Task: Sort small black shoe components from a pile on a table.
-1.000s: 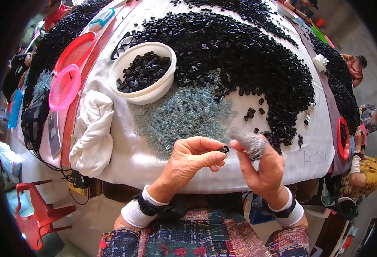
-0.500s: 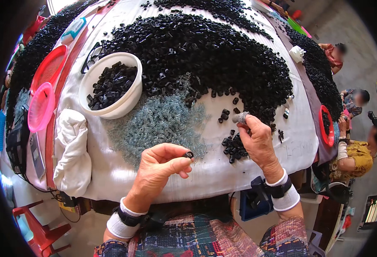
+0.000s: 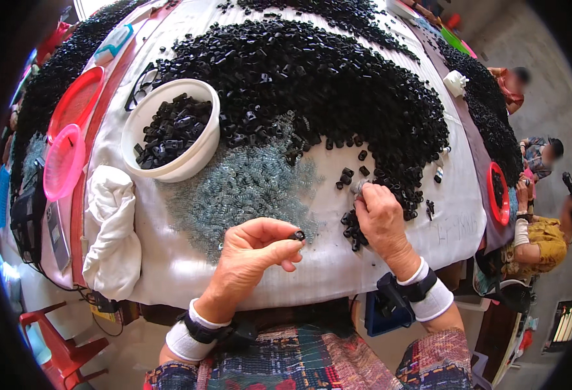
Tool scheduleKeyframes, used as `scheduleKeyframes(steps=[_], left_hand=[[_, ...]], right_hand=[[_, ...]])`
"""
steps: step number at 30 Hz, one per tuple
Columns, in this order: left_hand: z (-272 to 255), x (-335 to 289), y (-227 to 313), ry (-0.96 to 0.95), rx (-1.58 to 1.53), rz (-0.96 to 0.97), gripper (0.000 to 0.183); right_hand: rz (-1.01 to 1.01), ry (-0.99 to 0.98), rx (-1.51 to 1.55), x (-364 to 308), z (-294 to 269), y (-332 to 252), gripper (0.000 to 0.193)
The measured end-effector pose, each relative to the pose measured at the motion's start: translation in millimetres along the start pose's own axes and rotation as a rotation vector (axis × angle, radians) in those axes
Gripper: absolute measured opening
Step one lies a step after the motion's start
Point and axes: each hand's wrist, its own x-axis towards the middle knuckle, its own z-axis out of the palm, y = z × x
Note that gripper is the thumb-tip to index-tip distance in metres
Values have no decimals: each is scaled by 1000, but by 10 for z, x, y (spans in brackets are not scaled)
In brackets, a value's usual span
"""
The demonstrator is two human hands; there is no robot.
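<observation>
My left hand [image 3: 250, 257] pinches a small black plastic piece [image 3: 299, 235] with a hole in its end, between thumb and forefinger. Just beyond that hand lies a heap of fine metal springs [image 3: 253, 188]. My right hand [image 3: 385, 221] is above a small cluster of black plastic pieces [image 3: 353, 227], its fingers curled together. A grey wrapping [image 3: 359, 186] shows at a fingertip of the right hand. Whatever is between those fingers is hidden. A big mound of black plastic pieces [image 3: 312, 78] covers the table beyond both hands.
A white tub [image 3: 211, 140] of black parts stands left of the springs. A white cloth [image 3: 112, 234], a pink basket [image 3: 64, 162] and a red tray [image 3: 75, 104] lie along the left side. Other people sit at the right beside a red dish [image 3: 497, 194]. A red stool [image 3: 62, 344] stands lower left.
My right hand has lowered towards the small cluster and its fingers have curled in. My left hand has shifted slightly right, still pinching the black piece.
</observation>
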Motion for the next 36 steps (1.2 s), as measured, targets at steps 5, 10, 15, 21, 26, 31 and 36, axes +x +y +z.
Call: scheduleKeyframes(steps=[5, 10, 15, 21, 26, 31, 36], left_hand=[[92, 11, -35, -13, -10, -3, 16], [156, -36, -65, -7, -16, 17, 18], [215, -77, -73, 11, 28, 59, 19], [272, -97, -53, 28, 72, 77, 16], [256, -103, -96, 44, 101, 107, 16], [245, -98, -109, 62, 131, 107, 17], [237, -91, -116, 111, 152, 95, 17]], right_hand=[[-125, 58, -91, -27, -56, -75, 24], [55, 163, 597, 22, -304, -464, 34], [25, 174, 834, -49, -347, -837, 39], [67, 213, 872, -100, -313, -899, 34], [46, 233, 810, -119, -294, -927, 31], [25, 236, 752, -126, -274, -919, 28], [-40, 218, 616, -106, -302, -949, 26]])
